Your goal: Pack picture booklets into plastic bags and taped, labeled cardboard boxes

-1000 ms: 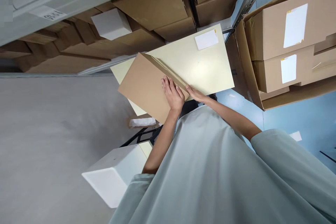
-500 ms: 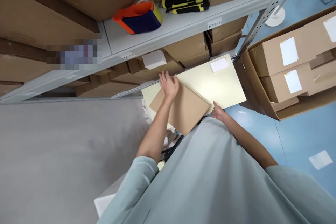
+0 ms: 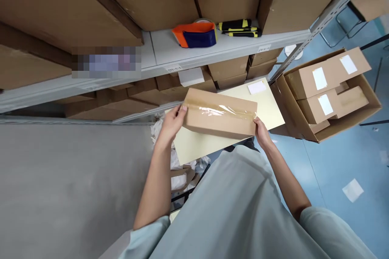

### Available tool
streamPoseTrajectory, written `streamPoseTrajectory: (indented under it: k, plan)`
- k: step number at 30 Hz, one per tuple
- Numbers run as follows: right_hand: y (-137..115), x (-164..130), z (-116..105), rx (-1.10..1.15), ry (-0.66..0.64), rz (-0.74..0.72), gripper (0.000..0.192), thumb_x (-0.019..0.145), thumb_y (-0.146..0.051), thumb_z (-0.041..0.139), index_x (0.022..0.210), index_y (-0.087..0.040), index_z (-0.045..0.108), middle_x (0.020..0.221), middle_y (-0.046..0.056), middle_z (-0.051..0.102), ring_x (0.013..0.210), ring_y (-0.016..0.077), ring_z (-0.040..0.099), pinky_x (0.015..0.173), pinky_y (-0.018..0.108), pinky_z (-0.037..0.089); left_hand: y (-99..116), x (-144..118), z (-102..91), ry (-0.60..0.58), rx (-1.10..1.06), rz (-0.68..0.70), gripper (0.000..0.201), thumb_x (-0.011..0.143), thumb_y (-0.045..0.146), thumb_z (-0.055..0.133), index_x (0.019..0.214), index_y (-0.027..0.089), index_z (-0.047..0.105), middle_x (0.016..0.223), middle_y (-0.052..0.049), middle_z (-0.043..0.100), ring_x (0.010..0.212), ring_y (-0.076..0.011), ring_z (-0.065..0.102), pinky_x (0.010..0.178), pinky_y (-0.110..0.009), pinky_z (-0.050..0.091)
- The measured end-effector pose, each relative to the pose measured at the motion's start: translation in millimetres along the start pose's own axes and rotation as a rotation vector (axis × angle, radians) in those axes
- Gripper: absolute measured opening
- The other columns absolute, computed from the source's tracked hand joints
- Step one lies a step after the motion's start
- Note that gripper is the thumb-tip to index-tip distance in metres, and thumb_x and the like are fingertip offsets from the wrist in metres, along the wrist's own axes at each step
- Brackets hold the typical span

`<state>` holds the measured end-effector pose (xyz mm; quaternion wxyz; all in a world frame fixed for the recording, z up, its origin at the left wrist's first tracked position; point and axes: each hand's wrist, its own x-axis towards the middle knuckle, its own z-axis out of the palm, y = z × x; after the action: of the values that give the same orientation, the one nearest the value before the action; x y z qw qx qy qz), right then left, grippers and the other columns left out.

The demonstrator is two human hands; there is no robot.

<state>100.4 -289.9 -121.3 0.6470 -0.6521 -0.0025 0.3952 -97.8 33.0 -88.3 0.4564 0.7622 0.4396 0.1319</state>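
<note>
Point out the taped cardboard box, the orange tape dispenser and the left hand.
taped cardboard box [image 3: 220, 123]: head view, bare front face below the tape.
orange tape dispenser [image 3: 194, 35]: head view, its body, on the shelf.
left hand [image 3: 172, 120]: head view, back of hand at the box's end.

Views: one, head-worn.
Vantage: above the person's chest and arms.
Facing: forward and steeply down toward the shelf [image 3: 212, 50] and blue floor [image 3: 340, 158].
Nearness: close, within arm's reach.

Both my bare forearms reach forward; my left hand [image 3: 172, 122] and right hand [image 3: 261, 134] face each other, each grip closed, thumbs on top.
</note>
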Motion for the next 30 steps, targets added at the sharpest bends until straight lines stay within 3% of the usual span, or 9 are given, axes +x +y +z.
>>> streamPoseTrajectory:
  k: [3,7,9,11,15,18,24,30]
  plan:
    - [-13.1,5.0,3.0,-0.307,0.079,-0.211,0.050,0.104,-0.058,0.050,0.137,-0.024,0.066,0.148,0.008,0.073,0.139,0.0309,0.063,0.120,0.044,0.050,-17.6,-45.1,10.5,-0.061,-0.091,-0.103,0.066,0.103,0.068,0.045,0.126,0.015,0.076,0.132,-0.017,0.081,0.129,-0.0342,0.072,0.112,-0.044,0.055]
    - [-15.7,22.1,3.2,-0.649,0.136,-0.261,0.073,0.106,-0.079,0.041,0.148,-0.022,0.059,0.142,0.018,0.075,0.133,0.0392,0.069,0.116,0.052,0.052,-23.5,-73.5,37.0,0.056,0.141,-0.165,0.066,0.108,0.068,0.036,0.128,0.018,0.074,0.124,-0.022,0.081,0.122,-0.0419,0.075,0.105,-0.050,0.055]
    - [-15.7,31.7,3.0,-0.721,0.141,-0.241,0.078,0.102,-0.083,0.046,0.148,-0.022,0.059,0.138,0.019,0.077,0.129,0.0417,0.072,0.112,0.054,0.054,-24.7,-68.9,42.1,0.058,0.228,-0.186,0.066,0.105,0.073,0.045,0.127,0.018,0.074,0.119,-0.023,0.082,0.119,-0.0460,0.075,0.103,-0.052,0.055]
    - [-17.6,42.2,4.5,-0.697,0.130,-0.244,0.080,0.096,-0.084,0.059,0.146,-0.021,0.062,0.138,0.018,0.078,0.129,0.0402,0.073,0.112,0.052,0.056,-28.3,-54.1,42.5,-0.013,0.181,-0.205,0.068,0.100,0.079,0.054,0.119,0.018,0.077,0.116,-0.023,0.083,0.121,-0.0461,0.075,0.104,-0.051,0.055]
    - [-27.2,65.0,12.2,-0.564,0.051,-0.234,0.081,0.090,-0.082,0.068,0.138,-0.016,0.071,0.143,0.018,0.077,0.132,0.0365,0.073,0.113,0.048,0.059,-36.6,-17.6,40.7,-0.185,-0.232,-0.151,0.073,0.098,0.077,0.057,0.130,0.014,0.076,0.132,-0.018,0.081,0.131,-0.0354,0.073,0.112,-0.042,0.055]
    - [-37.1,75.5,16.7,-0.596,0.013,-0.188,0.078,0.093,-0.079,0.064,0.134,-0.014,0.075,0.143,0.018,0.077,0.134,0.0364,0.073,0.116,0.049,0.058,-35.2,-4.8,40.3,-0.213,-0.358,-0.155,0.077,0.095,0.078,0.061,0.137,0.014,0.073,0.136,-0.017,0.080,0.134,-0.0349,0.072,0.115,-0.042,0.055]
    - [-46.8,49.2,4.7,-0.700,0.011,-0.196,0.068,0.086,-0.075,0.076,0.120,-0.016,0.080,0.130,0.020,0.082,0.133,0.0428,0.073,0.118,0.058,0.054,-32.1,-34.6,25.1,-0.192,-0.342,-0.119,0.089,0.087,0.084,0.066,0.141,0.014,0.071,0.144,-0.019,0.076,0.139,-0.0399,0.069,0.121,-0.049,0.053]
    - [-17.8,9.6,-26.1,-0.709,-0.044,-0.262,0.067,0.083,-0.073,0.080,0.125,-0.021,0.076,0.134,0.016,0.080,0.126,0.0378,0.074,0.112,0.054,0.060,-69.1,-89.5,15.7,-0.190,-0.246,-0.046,0.089,0.079,0.072,0.077,0.154,0.025,0.064,0.157,-0.008,0.069,0.140,-0.0360,0.068,0.122,-0.047,0.053]
